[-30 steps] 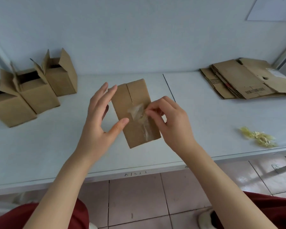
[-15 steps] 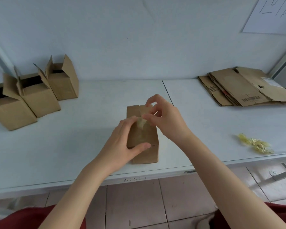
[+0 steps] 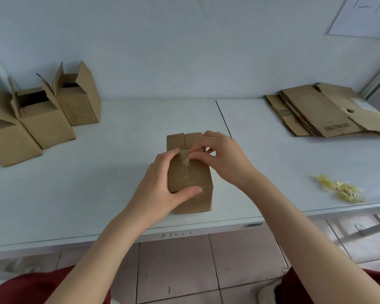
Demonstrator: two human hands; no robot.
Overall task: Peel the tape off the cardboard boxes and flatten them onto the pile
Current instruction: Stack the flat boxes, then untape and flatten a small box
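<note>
A small brown cardboard box (image 3: 195,176) stands on the white table (image 3: 119,172) near its front edge, its taped flaps facing up. My left hand (image 3: 160,189) grips the box's left side, thumb across the near top edge. My right hand (image 3: 222,159) pinches a curled end of clear tape (image 3: 185,157) lifted from the seam. Part of the tape strip still lies along the seam. The pile of flattened cardboard (image 3: 325,110) lies at the back right.
Three open cardboard boxes (image 3: 44,115) stand at the back left. A crumpled wad of yellowish peeled tape (image 3: 340,188) lies near the front right edge. Tiled floor and my red-clad knees show below the table edge.
The box went from held tilted above the table to standing on it. My left hand moved from open beside it to gripping its left side; my right hand keeps pinching the tape.
</note>
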